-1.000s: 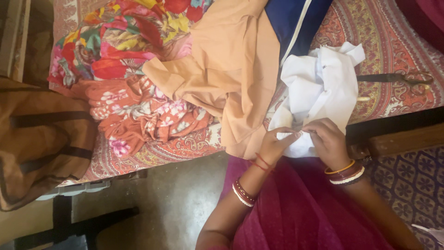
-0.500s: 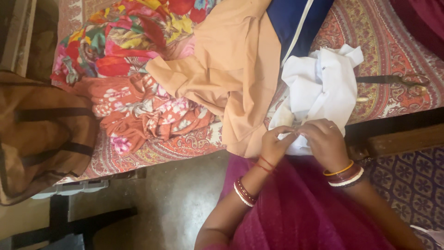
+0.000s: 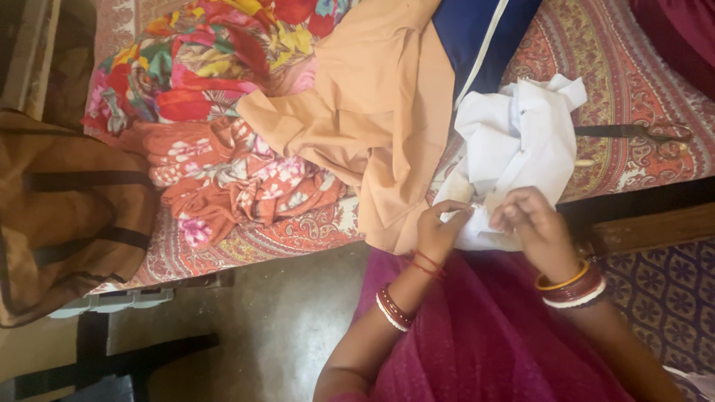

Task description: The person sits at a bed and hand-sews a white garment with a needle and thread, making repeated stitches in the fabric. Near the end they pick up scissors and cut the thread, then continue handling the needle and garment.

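A crumpled white garment [image 3: 521, 145] lies at the near edge of a bed covered by a red patterned sheet [image 3: 633, 82]. My left hand [image 3: 439, 227] pinches the garment's lower edge between thumb and fingers. My right hand [image 3: 532, 223] is closed on the same edge just to the right, fingertips bunched together. Both wrists wear bangles. My lap is draped in magenta cloth [image 3: 491, 335].
A peach cloth [image 3: 372, 112] and a blue cloth [image 3: 477, 33] lie left of the white garment. Floral clothes [image 3: 223, 164] are heaped further left. Scissors [image 3: 640, 132] rest on the sheet at right. A brown bag [image 3: 67, 216] stands at left.
Both hands stay at the white garment's lower edge. The right hand has shifted a little to the right, away from the left, and its fingers have bunched tighter.
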The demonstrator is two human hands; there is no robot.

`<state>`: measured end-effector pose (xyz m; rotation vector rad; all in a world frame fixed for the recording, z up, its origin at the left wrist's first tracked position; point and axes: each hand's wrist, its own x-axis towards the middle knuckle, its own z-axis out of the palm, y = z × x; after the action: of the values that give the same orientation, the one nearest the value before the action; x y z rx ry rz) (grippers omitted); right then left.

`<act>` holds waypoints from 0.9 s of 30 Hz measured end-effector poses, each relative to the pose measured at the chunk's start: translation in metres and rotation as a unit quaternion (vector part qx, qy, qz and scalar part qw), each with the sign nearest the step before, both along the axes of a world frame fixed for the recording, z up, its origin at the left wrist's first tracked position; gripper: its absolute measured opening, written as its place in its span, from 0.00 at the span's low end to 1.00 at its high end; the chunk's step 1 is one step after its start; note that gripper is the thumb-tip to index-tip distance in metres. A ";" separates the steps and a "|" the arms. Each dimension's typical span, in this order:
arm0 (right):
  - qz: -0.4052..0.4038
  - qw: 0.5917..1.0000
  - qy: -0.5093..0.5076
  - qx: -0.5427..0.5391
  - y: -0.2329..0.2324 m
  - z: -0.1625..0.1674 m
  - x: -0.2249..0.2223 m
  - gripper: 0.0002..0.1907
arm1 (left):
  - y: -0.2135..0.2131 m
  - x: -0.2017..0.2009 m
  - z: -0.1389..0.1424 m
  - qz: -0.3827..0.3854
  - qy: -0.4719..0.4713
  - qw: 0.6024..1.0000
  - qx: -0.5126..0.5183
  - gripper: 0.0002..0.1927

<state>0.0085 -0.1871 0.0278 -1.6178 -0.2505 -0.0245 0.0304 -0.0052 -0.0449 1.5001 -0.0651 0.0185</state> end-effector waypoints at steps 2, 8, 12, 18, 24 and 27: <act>-0.015 0.997 0.018 0.071 -0.009 -0.006 -0.002 0.06 | 0.000 0.001 -0.002 -0.008 0.009 1.000 -0.012 0.08; -0.009 0.951 0.043 0.305 -0.027 -0.007 0.000 0.06 | 0.001 0.003 -0.009 -0.005 0.010 0.999 -0.041 0.08; -0.072 0.943 -0.007 0.326 -0.031 -0.006 -0.001 0.05 | 0.005 0.004 -0.013 0.007 0.039 0.997 -0.065 0.07; -0.189 0.970 -0.140 0.056 -0.024 -0.011 -0.006 0.02 | 0.003 0.005 -0.017 -0.002 0.047 0.995 -0.091 0.06; -0.244 0.933 -0.184 -0.189 -0.008 0.002 -0.009 0.02 | 0.002 0.005 -0.015 -0.002 0.068 0.994 -0.090 0.07; -0.185 0.902 -0.282 -0.270 0.000 0.014 -0.008 0.04 | 0.002 0.003 -0.009 0.019 0.029 0.999 -0.034 0.08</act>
<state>0.0010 -0.1875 0.0422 -2.1704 -0.4146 -0.7877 0.0336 -0.0030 -0.0538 1.4337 0.0117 0.0079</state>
